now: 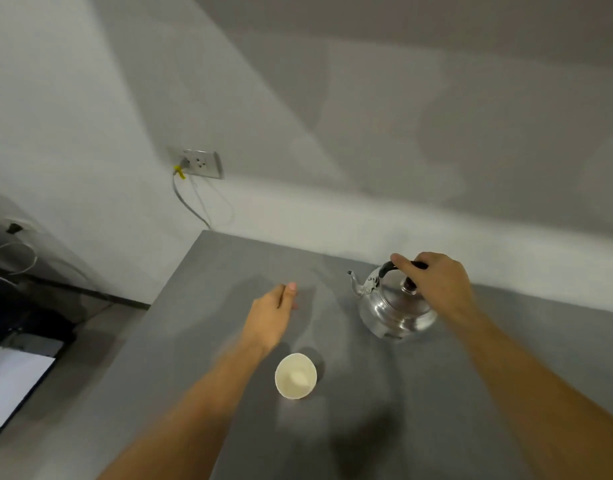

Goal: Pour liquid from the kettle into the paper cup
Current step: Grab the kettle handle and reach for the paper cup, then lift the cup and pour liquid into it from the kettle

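Head view, grey table [436,393] against white wall, wall socket [203,163] with cables, metal kettle [395,310] upright at table's right rear, right hand [436,282] wrapped around its black handle, paper cup [295,375] upright near front, left hand [272,315] beyond cup, fingers loosely extended, holding nothing

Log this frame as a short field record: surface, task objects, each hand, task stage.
surface: grey table
kettle: metal kettle, upright on the table, lid on, spout pointing left
cup: paper cup, upright, nearer the person than the kettle
right hand: right hand closed on the kettle's black handle
left hand: left hand holds nothing, apart from the cup
stage: pouring not yet begun
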Demonstrator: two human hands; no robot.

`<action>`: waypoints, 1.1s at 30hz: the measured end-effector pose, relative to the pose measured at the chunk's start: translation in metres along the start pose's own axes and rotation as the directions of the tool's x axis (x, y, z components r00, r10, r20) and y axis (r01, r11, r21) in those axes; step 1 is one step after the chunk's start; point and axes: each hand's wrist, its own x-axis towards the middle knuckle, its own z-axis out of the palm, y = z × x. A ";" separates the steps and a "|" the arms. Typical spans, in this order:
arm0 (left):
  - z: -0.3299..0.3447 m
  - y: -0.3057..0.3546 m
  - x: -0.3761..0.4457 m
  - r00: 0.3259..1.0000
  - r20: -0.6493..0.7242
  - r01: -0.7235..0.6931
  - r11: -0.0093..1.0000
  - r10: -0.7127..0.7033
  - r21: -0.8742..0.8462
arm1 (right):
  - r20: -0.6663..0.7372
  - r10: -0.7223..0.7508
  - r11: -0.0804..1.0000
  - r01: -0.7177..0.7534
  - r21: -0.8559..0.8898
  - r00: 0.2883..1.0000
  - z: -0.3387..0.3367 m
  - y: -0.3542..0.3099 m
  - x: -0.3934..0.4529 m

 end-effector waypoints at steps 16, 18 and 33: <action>0.026 -0.090 -0.111 0.987 0.134 -0.061 0.984 0.084 -0.165 | 0.145 -0.208 0.972 0.221 -0.085 0.967 0.002 -0.044 -0.101; 0.030 -0.090 -0.109 0.986 0.135 -0.074 0.982 0.098 -0.172 | 0.147 -0.242 0.961 0.259 -0.103 0.959 0.005 -0.046 -0.109; 0.047 -0.098 -0.096 0.993 0.049 -0.094 0.981 0.103 -0.168 | 0.188 -0.452 0.775 0.488 -0.402 0.872 0.012 -0.083 -0.129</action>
